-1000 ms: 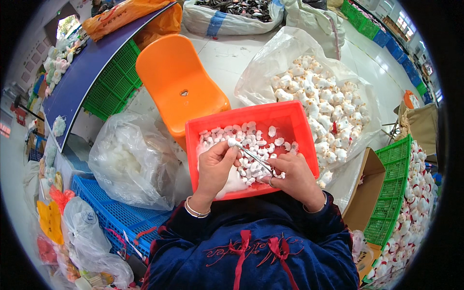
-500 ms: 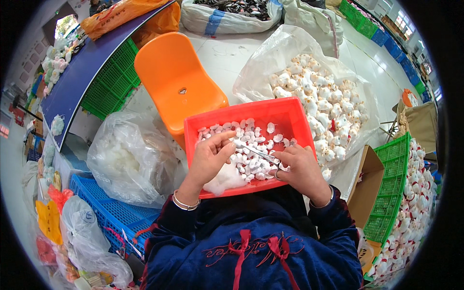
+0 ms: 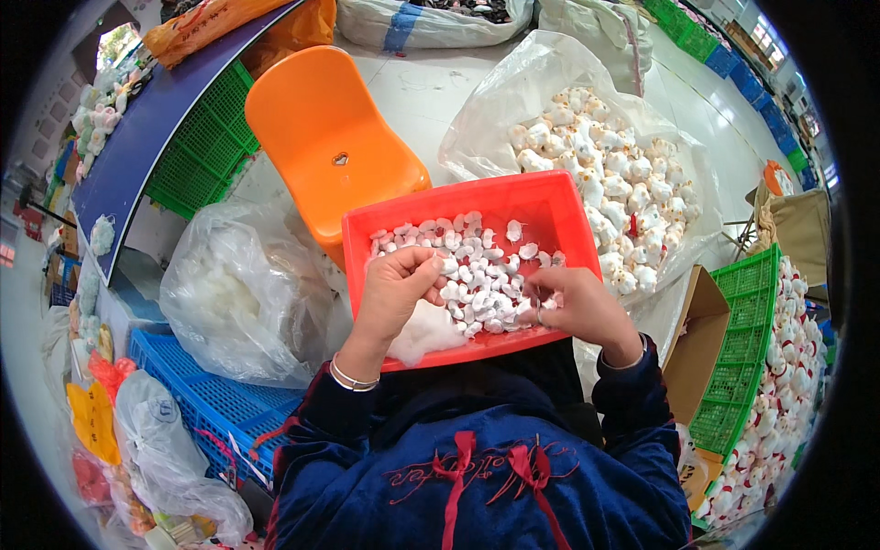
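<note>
My left hand (image 3: 396, 286) is closed in a pinch over the red tub (image 3: 557, 213), with a small white plush piece (image 3: 449, 265) at its fingertips. My right hand (image 3: 587, 307), partly blurred, is curled at the tub's right side, its fingers around a scissor-handled metal tool (image 3: 539, 313); most of the tool is hidden or smeared. Many small white plush pieces (image 3: 486, 284) lie loose in the tub between and beyond my hands. A wad of white stuffing (image 3: 427, 334) rests in the near left corner, just below my left hand.
An orange chair (image 3: 332, 151) stands behind the tub. To its right, a clear bag (image 3: 477, 137) holds white plush heads. A bag of stuffing (image 3: 234, 293) sits left above a blue crate (image 3: 225, 385). A cardboard box (image 3: 697, 348) and green crates (image 3: 738, 357) stand at the right.
The metal tool has come away from the white piece at my left fingertips. My right hand has shifted right and turned downward. My left fingers have closed more tightly.
</note>
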Demonstrator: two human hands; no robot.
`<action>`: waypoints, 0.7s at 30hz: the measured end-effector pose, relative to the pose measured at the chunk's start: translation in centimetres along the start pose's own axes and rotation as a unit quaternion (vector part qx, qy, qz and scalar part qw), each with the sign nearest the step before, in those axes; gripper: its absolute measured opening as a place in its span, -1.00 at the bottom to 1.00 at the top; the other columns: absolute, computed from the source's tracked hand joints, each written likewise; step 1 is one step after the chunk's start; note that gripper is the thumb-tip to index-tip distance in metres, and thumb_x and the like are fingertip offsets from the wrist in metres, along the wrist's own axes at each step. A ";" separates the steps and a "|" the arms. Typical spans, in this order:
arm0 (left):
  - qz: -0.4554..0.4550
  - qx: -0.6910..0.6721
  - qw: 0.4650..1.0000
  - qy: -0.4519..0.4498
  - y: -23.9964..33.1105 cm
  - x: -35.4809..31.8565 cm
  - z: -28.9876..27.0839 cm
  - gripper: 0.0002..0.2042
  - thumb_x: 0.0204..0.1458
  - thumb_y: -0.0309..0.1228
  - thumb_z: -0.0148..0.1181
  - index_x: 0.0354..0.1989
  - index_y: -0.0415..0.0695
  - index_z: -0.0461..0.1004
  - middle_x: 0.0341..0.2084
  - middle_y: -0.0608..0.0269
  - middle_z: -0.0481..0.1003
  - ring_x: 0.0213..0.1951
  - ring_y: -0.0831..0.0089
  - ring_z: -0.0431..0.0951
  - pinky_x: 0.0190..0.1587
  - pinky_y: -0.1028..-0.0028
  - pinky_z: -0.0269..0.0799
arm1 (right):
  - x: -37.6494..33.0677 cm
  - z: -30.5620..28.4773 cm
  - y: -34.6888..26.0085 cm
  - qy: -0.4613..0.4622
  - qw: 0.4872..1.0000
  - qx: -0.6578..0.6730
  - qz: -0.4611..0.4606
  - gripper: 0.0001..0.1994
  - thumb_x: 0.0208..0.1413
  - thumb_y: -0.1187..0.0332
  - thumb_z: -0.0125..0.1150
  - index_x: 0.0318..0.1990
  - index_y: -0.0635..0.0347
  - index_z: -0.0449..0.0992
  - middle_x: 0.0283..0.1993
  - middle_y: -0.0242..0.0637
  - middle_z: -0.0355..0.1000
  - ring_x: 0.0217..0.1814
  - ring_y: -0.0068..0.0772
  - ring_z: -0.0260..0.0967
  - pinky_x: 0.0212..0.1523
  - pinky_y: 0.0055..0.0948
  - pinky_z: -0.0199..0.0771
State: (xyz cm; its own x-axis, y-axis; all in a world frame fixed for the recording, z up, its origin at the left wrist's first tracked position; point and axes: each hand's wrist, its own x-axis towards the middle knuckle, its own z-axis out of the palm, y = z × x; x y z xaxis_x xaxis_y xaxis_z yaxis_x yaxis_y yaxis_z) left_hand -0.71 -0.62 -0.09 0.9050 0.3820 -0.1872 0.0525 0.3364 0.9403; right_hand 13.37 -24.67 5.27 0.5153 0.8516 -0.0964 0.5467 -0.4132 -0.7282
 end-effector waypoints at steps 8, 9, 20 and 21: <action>0.022 0.023 0.999 -0.040 -0.5 -0.9 2.2 -0.86 0.27 -0.49 0.22 -0.10 -0.29 0.60 -0.42 0.29 0.60 -0.45 0.64 0.57 -0.36 0.60 0.51 | 3.8 3.9 -1.6 0.083 0.962 0.259 0.017 -0.78 0.10 0.28 0.50 -0.23 0.19 0.62 -0.34 -0.46 0.56 -0.28 -0.67 0.42 -0.28 -0.59 0.33; 0.032 0.044 0.998 -0.039 -0.7 -1.0 2.3 -0.86 0.27 -0.49 0.22 -0.09 -0.29 0.60 -0.41 0.31 0.61 -0.44 0.66 0.57 -0.36 0.60 0.51 | 4.0 4.2 -1.5 0.087 0.966 0.242 0.013 -0.78 0.10 0.28 0.50 -0.22 0.19 0.61 -0.34 -0.46 0.56 -0.28 -0.67 0.42 -0.28 -0.59 0.33; 0.224 0.404 0.887 -0.013 -0.1 -1.7 3.5 -0.82 0.20 -0.50 0.30 -0.09 -0.31 0.61 -0.38 0.15 0.65 -0.34 0.58 0.63 -0.27 0.56 0.55 | 4.5 3.7 -1.8 0.096 0.982 0.164 -0.004 -0.81 0.10 0.38 0.45 -0.25 0.25 0.56 -0.38 -0.36 0.56 -0.31 -0.57 0.47 -0.25 -0.49 0.47; 0.196 0.370 0.908 -0.015 -0.1 -1.7 3.5 -0.83 0.20 -0.50 0.30 -0.08 -0.31 0.61 -0.37 0.16 0.65 -0.34 0.58 0.64 -0.26 0.56 0.56 | 4.4 3.6 -1.9 0.090 0.982 0.166 0.012 -0.80 0.09 0.37 0.46 -0.24 0.25 0.56 -0.38 -0.35 0.57 -0.31 -0.56 0.48 -0.25 -0.49 0.48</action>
State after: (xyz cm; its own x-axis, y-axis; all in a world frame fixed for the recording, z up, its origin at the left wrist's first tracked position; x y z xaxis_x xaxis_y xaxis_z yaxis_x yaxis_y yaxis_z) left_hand -0.81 -4.27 1.16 0.9258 0.3197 0.2015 -0.0182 -0.4948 0.8688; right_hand 12.25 -18.96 3.82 0.6508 0.7591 -0.0165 0.3034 -0.2799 -0.9108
